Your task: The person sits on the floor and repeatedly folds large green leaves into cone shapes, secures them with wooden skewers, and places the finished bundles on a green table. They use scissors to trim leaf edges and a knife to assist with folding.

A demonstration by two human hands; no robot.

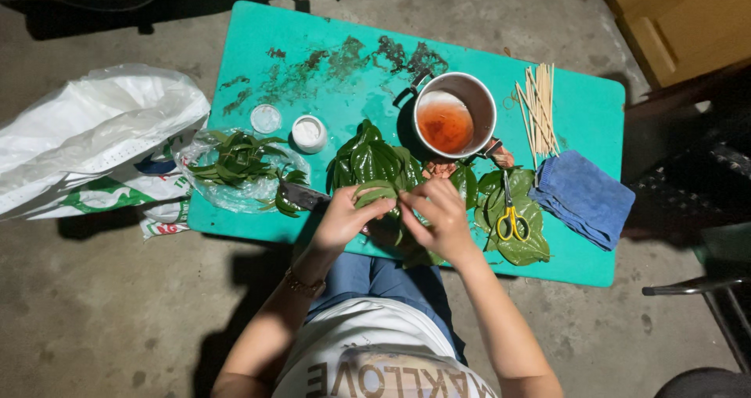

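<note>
Two hands work a folded green leaf [375, 193] at the near edge of a turquoise surface [313, 46]: left hand [344, 218] pinching it, right hand [442, 218] closed beside. A pot [455, 115] holds reddish liquid; a small cup [309, 133] holds white paste. Open room lies toward the far edge.

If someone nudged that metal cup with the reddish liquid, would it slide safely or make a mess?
The metal cup looks roughly half full of reddish liquid, so it is probably fairly heavy and would slide rather than tip. A sharp push could slosh it. Its side handle probably offers the steadiest grip.
</note>
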